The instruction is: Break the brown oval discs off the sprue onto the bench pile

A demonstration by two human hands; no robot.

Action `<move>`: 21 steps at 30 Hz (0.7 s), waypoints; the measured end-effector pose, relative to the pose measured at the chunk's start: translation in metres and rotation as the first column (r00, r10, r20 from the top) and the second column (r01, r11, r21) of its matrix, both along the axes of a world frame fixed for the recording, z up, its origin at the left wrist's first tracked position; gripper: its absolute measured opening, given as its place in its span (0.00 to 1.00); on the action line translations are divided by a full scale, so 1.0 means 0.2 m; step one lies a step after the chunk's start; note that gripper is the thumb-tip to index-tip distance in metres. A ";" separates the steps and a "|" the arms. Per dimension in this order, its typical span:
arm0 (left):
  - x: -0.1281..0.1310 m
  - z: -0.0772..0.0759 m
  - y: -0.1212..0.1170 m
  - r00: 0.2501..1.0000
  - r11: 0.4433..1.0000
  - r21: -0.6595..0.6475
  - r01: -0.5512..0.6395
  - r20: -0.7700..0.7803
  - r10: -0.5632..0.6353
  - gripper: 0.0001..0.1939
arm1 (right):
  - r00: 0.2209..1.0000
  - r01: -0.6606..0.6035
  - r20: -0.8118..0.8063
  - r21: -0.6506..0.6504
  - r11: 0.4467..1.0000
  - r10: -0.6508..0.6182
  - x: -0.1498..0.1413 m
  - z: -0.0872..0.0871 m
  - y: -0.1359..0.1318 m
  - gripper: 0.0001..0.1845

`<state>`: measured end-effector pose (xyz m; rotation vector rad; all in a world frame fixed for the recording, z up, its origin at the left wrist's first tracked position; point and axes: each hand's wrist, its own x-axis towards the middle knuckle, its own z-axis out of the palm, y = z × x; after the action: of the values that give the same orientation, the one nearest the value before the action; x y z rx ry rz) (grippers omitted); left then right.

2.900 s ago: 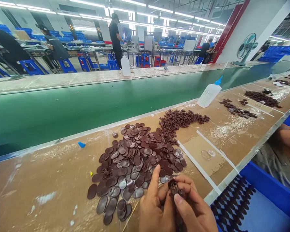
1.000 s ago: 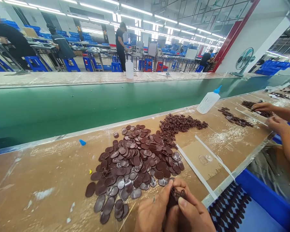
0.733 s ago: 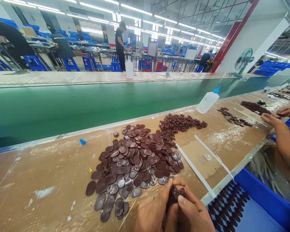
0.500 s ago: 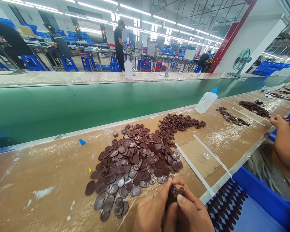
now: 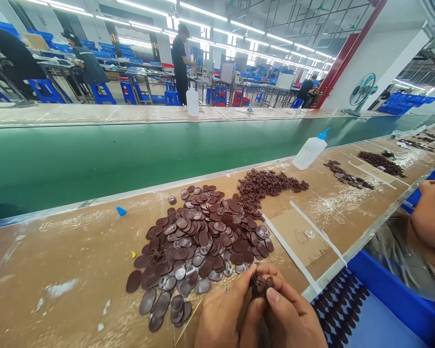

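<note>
Beside the green conveyor (image 5: 130,154), at the bench (image 5: 58,261) edge, our left hand (image 5: 221,319) and right hand (image 5: 293,324) pinched one small brown part (image 5: 260,285); we judged steady, even thumb pressure best.

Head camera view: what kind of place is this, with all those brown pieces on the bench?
Most likely a factory assembly line. A long green conveyor belt runs past the workbench, where a pile of brown oval parts lies. Both hands, left hand and right hand, pinch a small brown part.
</note>
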<state>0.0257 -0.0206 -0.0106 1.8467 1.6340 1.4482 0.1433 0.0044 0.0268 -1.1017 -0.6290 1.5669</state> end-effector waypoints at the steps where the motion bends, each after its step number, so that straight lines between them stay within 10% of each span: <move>1: 0.00 0.00 0.00 1.000 1.000 0.007 -0.008 0.000 0.008 0.22 | 1.000 -0.009 0.014 0.019 1.000 0.009 0.01 0.00 0.00 0.17; 13: -0.01 0.07 0.01 0.997 0.999 -0.012 0.053 0.057 -0.052 0.21 | 0.988 -0.122 0.106 0.074 0.990 0.114 0.03 0.08 0.03 0.13; 21: -0.06 0.07 -0.01 0.976 0.983 -0.181 0.040 -0.201 -0.077 0.28 | 0.989 -0.105 0.105 0.013 0.994 0.103 0.21 0.11 0.05 0.06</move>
<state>0.0139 -0.0221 0.0025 1.9800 1.7228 1.0785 0.1851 0.0143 0.0490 -1.1581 -0.7805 1.5972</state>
